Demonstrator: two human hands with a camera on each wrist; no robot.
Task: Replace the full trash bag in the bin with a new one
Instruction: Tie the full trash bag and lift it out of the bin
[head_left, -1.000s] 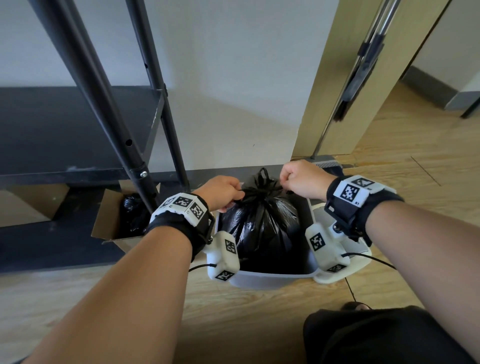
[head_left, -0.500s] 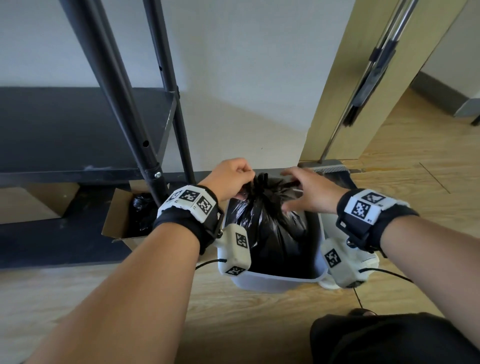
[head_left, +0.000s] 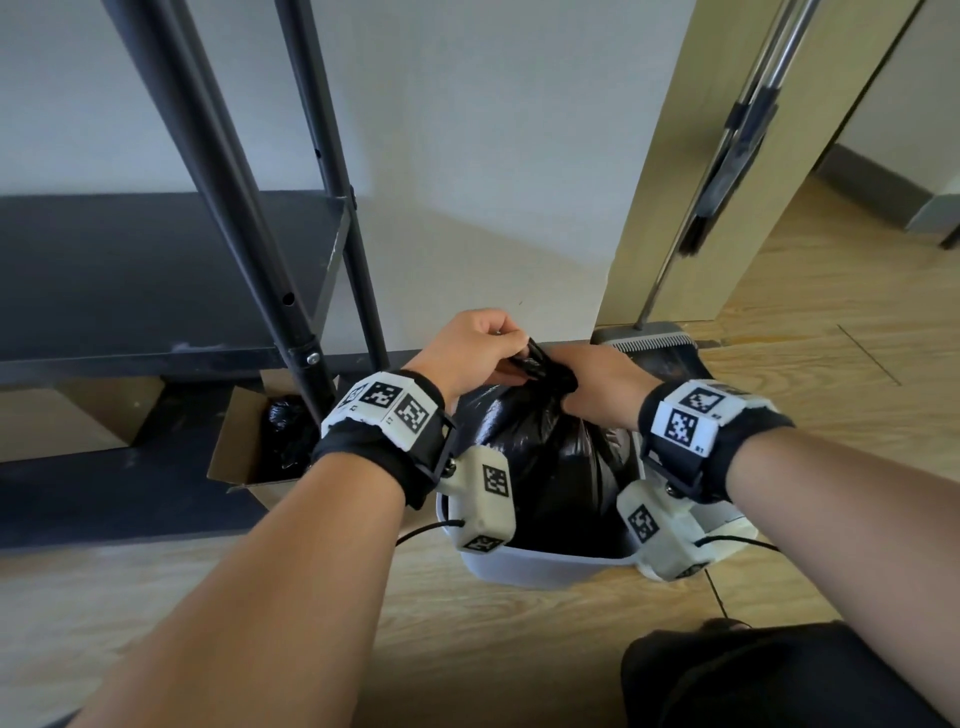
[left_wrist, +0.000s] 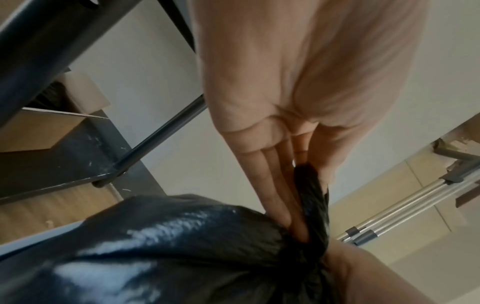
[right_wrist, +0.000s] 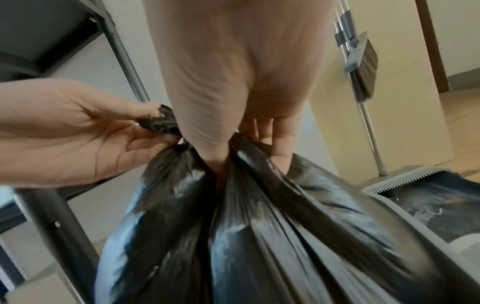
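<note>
A full black trash bag (head_left: 540, 467) sits in a white bin (head_left: 540, 569) on the wood floor, its top gathered into a knot. My left hand (head_left: 480, 345) pinches the loose tail of the knot (right_wrist: 158, 122) between thumb and fingers. My right hand (head_left: 587, 384) is wrapped around the bag's gathered neck (right_wrist: 221, 164), just below the knot. In the left wrist view the black tail (left_wrist: 310, 191) runs up between my fingers (left_wrist: 275, 185). The bag's lower part is hidden inside the bin.
A black metal shelf frame (head_left: 291, 291) stands at the left. An open cardboard box (head_left: 249, 447) holding black bags (head_left: 283, 426) sits under it. A grey dustpan (head_left: 644, 338) and a broom (head_left: 727, 171) lean on the door frame at the right.
Both hands have come together over the bag's top. The right hand, spread flat half a second ago, now closes round the neck. The left has taken the knot's tail.
</note>
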